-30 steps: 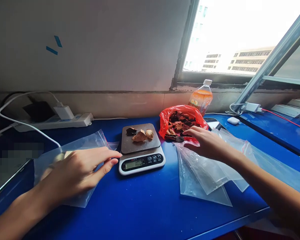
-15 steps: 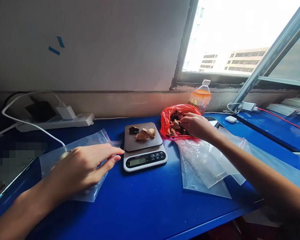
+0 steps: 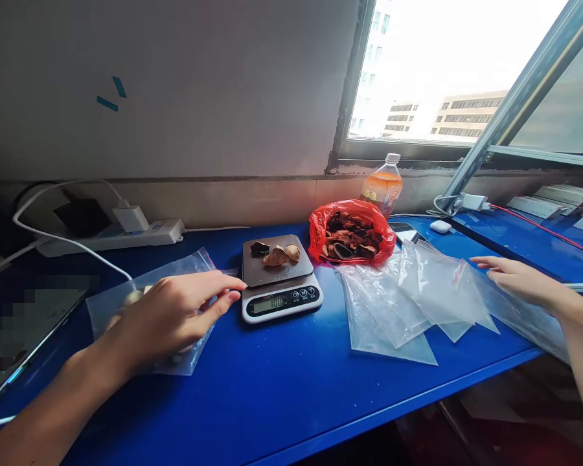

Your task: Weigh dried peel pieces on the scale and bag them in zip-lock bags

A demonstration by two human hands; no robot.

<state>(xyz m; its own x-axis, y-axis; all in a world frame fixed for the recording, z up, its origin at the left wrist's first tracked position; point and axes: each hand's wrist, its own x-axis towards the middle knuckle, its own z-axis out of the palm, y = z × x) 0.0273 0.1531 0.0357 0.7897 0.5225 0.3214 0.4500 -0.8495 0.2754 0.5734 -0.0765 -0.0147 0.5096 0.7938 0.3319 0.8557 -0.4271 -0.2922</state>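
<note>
A white digital kitchen scale (image 3: pixel 282 304) stands on the blue table, and several dried brown-and-cream pieces (image 3: pixel 275 256) lie on its grey platform. My left hand (image 3: pixel 189 307) is at the scale's left edge, index finger and thumb stretched out with a gap between them and nothing visible held. Beneath that hand lies a clear zip bag (image 3: pixel 194 268) with pale lumps inside, mostly covered. A red plastic bag (image 3: pixel 315 236), its mouth spread wide, holds many dark dried slices (image 3: pixel 352 236). On the right, my right hand (image 3: pixel 519 278) hovers over the flat clear zip bags (image 3: pixel 393 317), fingers extended and holding nothing.
Behind the red bag stands a bottle of orange drink (image 3: pixel 385 184). A white power strip (image 3: pixel 111 239) with cables runs along the wall. A phone (image 3: pixel 405 232) and a small white case (image 3: pixel 440 226) lie at the back right. A metal post (image 3: pixel 510 97) slants up beside the window.
My right hand has left the red bag and swung right, over the zip bags. My left hand remains beside the scale. The pieces on the scale look unchanged.
</note>
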